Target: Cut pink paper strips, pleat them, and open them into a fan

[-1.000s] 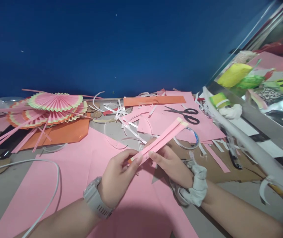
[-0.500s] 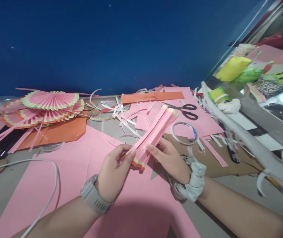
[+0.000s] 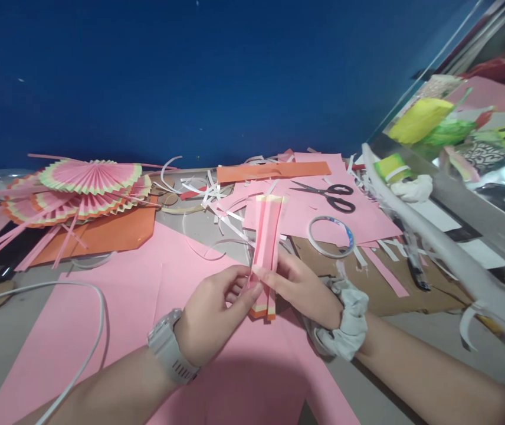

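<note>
A pleated strip of pink paper (image 3: 268,236), with pale yellow at its far end and yellow and orange at the near end, stands nearly straight away from me between both hands. My left hand (image 3: 217,310) pinches its lower left edge between thumb and fingers. On the other side, my right hand (image 3: 299,289) grips it, thumb across the front and fingers behind. Large sheets of pink paper (image 3: 124,324) lie under my hands. Just beyond my right hand is a roll of tape (image 3: 331,237), and black-handled scissors (image 3: 336,198) rest on pink paper behind it.
Finished pleated paper fans (image 3: 91,180) are piled on an orange sheet (image 3: 128,233) at left. An orange strip (image 3: 274,172) and white paper scraps lie at the back. A cutter (image 3: 417,268) sits at right on cardboard (image 3: 367,292). A white cable (image 3: 95,330) curves across the left.
The pleated pink strip has turned from slanting right to nearly upright, its far end swinging left. Both hands still hold it; my left thumb has shifted right along the lower part.
</note>
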`<state>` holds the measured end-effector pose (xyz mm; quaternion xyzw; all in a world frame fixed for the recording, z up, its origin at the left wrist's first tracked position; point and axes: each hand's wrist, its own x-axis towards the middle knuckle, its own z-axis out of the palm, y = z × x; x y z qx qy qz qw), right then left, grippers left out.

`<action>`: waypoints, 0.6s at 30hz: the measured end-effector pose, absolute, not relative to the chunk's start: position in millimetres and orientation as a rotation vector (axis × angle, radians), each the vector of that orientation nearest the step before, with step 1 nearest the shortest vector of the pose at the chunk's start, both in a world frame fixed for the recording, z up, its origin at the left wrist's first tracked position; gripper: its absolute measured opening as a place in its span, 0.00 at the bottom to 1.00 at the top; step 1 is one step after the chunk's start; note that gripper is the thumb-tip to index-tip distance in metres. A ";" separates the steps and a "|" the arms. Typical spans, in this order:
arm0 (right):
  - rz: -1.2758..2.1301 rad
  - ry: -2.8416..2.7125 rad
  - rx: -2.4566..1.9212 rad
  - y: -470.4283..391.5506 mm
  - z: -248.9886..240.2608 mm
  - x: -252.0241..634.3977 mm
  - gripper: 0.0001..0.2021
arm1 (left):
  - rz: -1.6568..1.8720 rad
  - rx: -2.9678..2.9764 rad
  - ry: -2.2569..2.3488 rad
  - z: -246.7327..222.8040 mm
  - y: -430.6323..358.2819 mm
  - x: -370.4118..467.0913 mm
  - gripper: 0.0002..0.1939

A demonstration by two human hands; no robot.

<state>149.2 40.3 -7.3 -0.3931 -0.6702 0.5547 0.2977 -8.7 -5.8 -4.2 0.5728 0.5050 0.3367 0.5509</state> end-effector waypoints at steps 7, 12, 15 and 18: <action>1.544 -1.805 -1.049 38.9 -3.6 148.8 0.11 | 0.729 1.566 1.290 -5.0 -10.1 -7.3 0.11; 1.611 -1.771 -1.016 40.3 -5.9 148.8 0.11 | 0.750 1.546 1.273 -4.8 -10.3 -5.6 0.11; 1.542 -1.763 -1.037 40.7 -7.2 147.8 0.10 | 0.782 1.478 1.291 -5.8 -11.5 -5.5 0.11; 1.466 -1.735 -1.095 40.9 -7.5 147.1 0.13 | 0.791 1.491 1.269 -5.9 -11.7 -6.4 0.10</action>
